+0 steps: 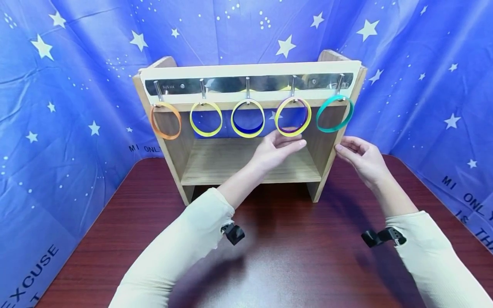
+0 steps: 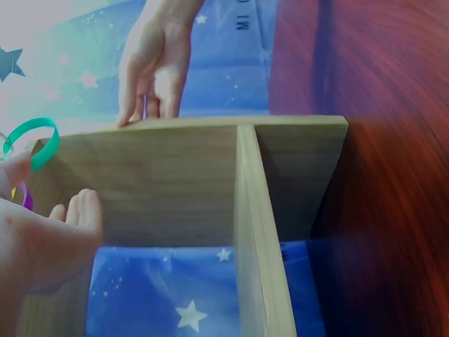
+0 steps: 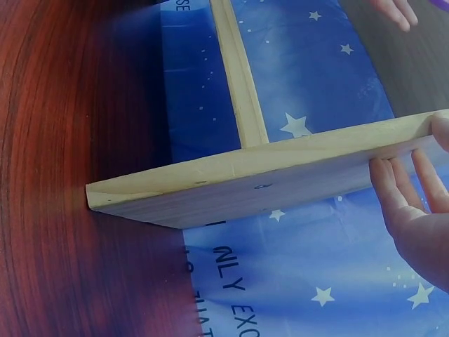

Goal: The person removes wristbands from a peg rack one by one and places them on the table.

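Note:
My left hand [image 1: 271,149] is at the fourth hook, its fingers reaching behind the lower part of a yellow ring [image 1: 277,119] and a purple ring [image 1: 309,113] that hang there together. Its thumb is extended just below them, apart from the fingers. At the wooden rack's right side panel [image 1: 332,156], my right hand [image 1: 363,160] touches with its fingertips. In the right wrist view, the fingers [image 3: 403,189] lie against the panel's outer face, and the thumb is at its front edge. A teal ring [image 1: 336,128] hangs from the rightmost hook, between the two hands.
An orange ring [image 1: 169,137], a yellow ring [image 1: 206,135] and a yellow ring [image 1: 248,136] with a blue ring [image 1: 248,129] hang farther left. The hooks project from a metal strip [image 1: 265,83] along the rack's top. Star-printed curtains [image 1: 84,85] surround the dark red table [image 1: 285,256].

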`<state>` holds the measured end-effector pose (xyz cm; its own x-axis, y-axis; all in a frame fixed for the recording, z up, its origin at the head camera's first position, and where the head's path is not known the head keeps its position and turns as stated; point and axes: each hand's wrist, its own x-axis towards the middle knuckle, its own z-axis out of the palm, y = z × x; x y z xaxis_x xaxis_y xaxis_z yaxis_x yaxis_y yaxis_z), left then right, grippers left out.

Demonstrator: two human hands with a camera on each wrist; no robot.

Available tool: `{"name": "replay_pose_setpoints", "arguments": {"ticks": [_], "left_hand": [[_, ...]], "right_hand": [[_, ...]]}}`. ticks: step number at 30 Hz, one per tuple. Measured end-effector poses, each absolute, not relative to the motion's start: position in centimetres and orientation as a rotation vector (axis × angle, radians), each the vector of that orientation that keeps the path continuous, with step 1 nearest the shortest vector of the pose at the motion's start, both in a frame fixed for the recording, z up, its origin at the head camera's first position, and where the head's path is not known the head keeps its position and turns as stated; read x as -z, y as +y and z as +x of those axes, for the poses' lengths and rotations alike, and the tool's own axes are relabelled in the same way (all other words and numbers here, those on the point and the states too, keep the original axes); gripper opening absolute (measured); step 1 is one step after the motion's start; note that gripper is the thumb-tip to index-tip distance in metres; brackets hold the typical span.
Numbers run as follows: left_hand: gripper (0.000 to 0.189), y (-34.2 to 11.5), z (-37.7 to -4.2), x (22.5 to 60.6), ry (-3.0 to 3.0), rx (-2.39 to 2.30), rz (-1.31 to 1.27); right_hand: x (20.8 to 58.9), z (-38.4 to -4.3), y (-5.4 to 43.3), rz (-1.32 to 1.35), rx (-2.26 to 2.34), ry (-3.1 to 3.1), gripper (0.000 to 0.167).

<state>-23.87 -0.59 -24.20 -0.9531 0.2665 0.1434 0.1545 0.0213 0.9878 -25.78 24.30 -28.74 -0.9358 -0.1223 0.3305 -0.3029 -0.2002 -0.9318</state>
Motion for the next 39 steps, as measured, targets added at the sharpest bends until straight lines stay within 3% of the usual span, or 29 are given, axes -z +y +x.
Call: {"name": "replay_pose_setpoints", "arguments": {"ticks": [10,20,36,39], "left_hand": [[0.042,3.1,-24.0,24.4,1.973,-2.39,0.566],[0.033,5.2,-23.3,24.3,1.632,-2.576,0.326],[0.029,6.2,-23.2,23.7,1.219,-2.826,0.21],[0.02,6.4,-23.2,23.5,1.169,-2.859,0.188]], "right_hand": [[28.6,-25.9,24.2,0.526,-2.275,-1.92,0.022],[28.7,-25.8,24.2,0.542,-2.305,-1.887,0.023],[28.5,-25.6,24.3,0.53,-2.303,-1.897,0.022],[28.6,-25.6,24.2,0.522,-2.315,-1.88,0.022]]}}
